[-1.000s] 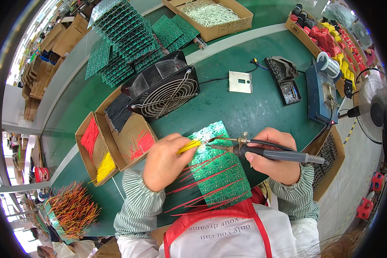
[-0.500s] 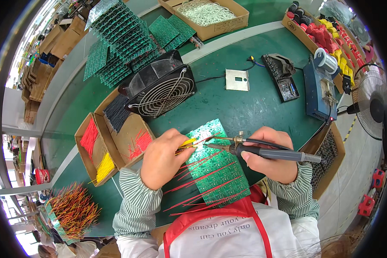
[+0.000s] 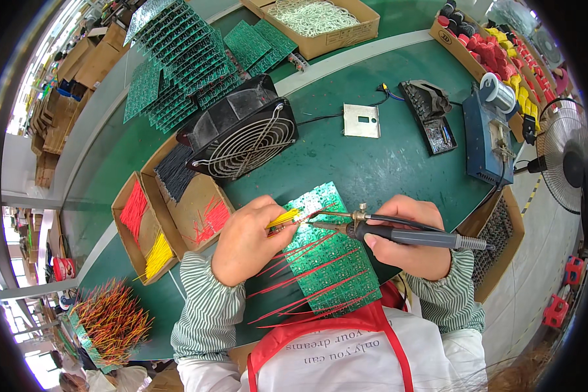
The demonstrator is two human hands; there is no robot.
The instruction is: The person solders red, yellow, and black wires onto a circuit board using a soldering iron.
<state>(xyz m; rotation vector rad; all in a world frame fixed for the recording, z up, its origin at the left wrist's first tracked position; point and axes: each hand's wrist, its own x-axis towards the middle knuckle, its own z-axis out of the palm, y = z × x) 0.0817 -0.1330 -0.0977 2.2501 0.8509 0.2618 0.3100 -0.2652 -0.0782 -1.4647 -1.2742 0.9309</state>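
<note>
A green circuit board panel (image 3: pixel 333 261) lies in front of me, with several red wires (image 3: pixel 307 287) running off its left side. My left hand (image 3: pixel 247 240) pinches a bunch of short yellow wires (image 3: pixel 283 218), their ends over the board's upper part. Closed around a grey-handled soldering iron (image 3: pixel 411 235) is my right hand (image 3: pixel 415 238). The iron carries a thin solder feed tube with a brass fitting (image 3: pixel 359 213). Its tip points left and meets the board area close to the yellow wire ends. Exact contact is too small to tell.
Left of the board stand cardboard trays (image 3: pixel 196 245) of red, yellow and black wires. Behind them are a black fan (image 3: pixel 245 134) and stacked circuit boards (image 3: pixel 183 62). A blue solder feeder (image 3: pixel 487 140) and an iron stand (image 3: pixel 428 117) sit at right. A wired board (image 3: pixel 111 323) lies lower left.
My left hand and the yellow wires have shifted very slightly. The iron's tip has moved slightly left and down over the board; both hands keep their grip.
</note>
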